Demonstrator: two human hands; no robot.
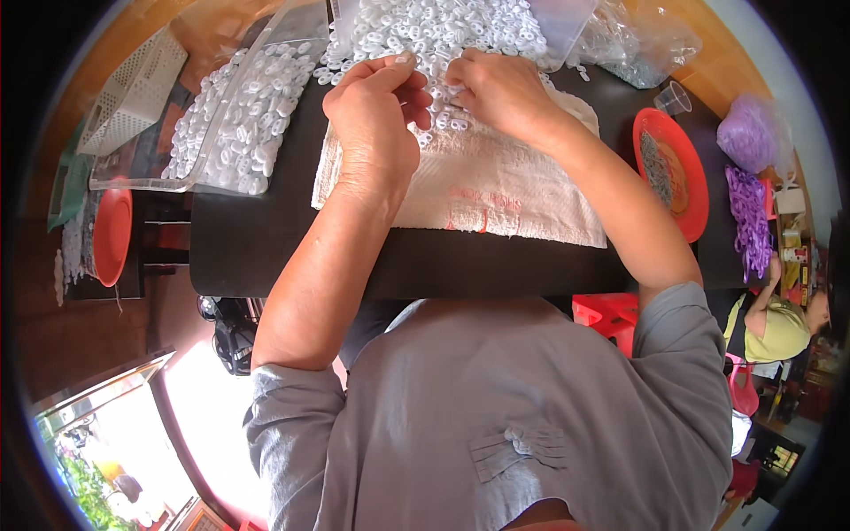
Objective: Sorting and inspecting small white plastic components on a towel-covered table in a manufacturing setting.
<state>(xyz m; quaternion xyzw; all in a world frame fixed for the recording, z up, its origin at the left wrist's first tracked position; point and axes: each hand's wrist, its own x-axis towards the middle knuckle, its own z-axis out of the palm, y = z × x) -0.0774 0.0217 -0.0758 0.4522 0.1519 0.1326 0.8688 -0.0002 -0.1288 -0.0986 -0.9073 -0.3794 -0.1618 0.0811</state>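
Many small white oval plastic pieces with centre openings (452, 26) are heaped at the far side of the table, some spilling onto a cream towel (505, 208). Above the towel's left part, my left hand (376, 106) is closed, its thumb and index finger pressed together. What it pinches, if anything, is too small to make out. Opposite it, my right hand (506, 93) has curled fingers at the near edge of the heap. Its fingertips are together beside several loose pieces, and their contents are hidden. A gap separates the two hands.
Left stands a clear bin (181, 185) of similar white pieces, with a white perforated basket (133, 93) beyond. A red dish (697, 190) holding small grey bits, a clear cup (673, 99) and plastic bags (646, 49) lie right. Another person (779, 327) is at far right.
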